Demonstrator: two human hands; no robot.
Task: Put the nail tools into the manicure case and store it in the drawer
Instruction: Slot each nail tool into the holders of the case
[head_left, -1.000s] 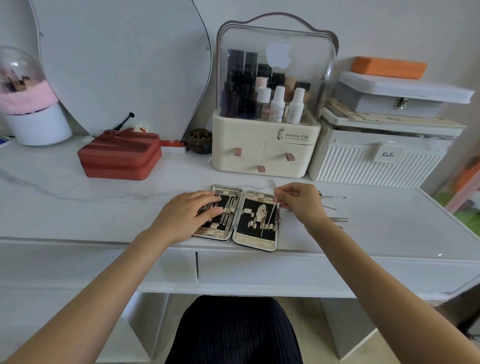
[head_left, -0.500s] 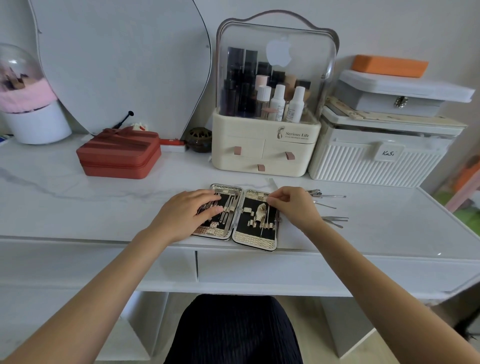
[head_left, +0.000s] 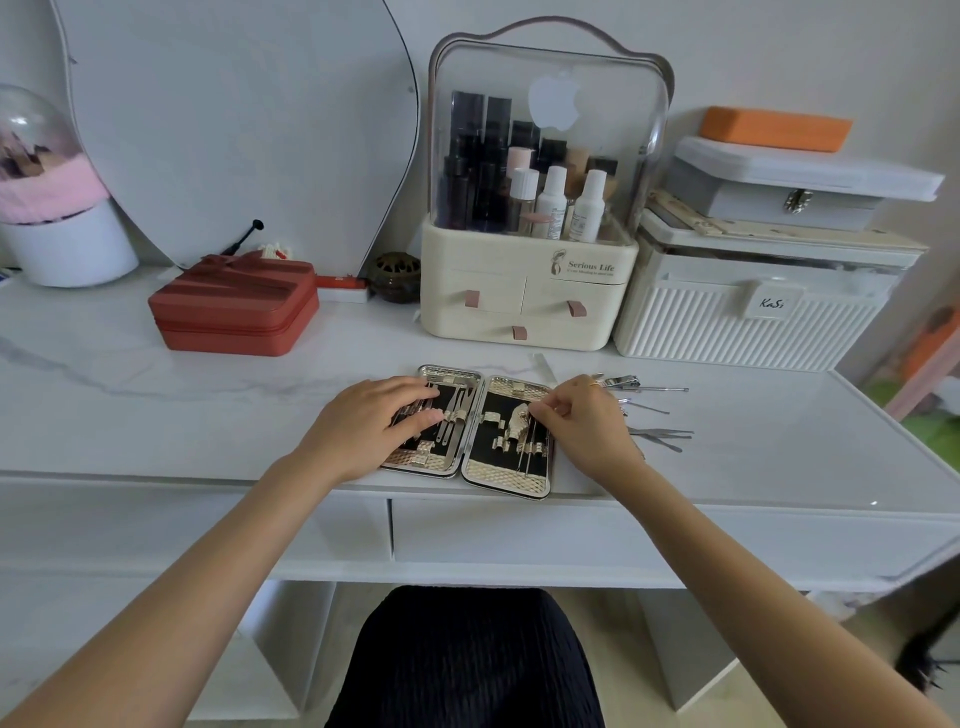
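The gold manicure case (head_left: 506, 478) lies open flat near the front edge of the white table (head_left: 208, 415), with several metal tools strapped into its black lining. My left hand (head_left: 369, 423) rests flat on the left half, fingers straight. My right hand (head_left: 582, 421) is over the right half, its fingertips pinching a thin metal tool (head_left: 531, 441) down into the lining. Several loose nail tools (head_left: 654, 415) lie on the table just right of my right hand, among them a nail clipper (head_left: 621, 383). A closed drawer (head_left: 571, 535) sits in the table front below the case.
A red zip box (head_left: 234, 306) stands at the back left. A cream cosmetics organiser (head_left: 530, 306) with bottles stands behind the case, and a white ribbed storage box (head_left: 753, 322) is at the back right. My lap in dark cloth (head_left: 462, 660) is under the table.
My right hand has moved left from the case's right edge onto the right half, bringing the thin tool down into the lining. My left hand has stayed on the left half.
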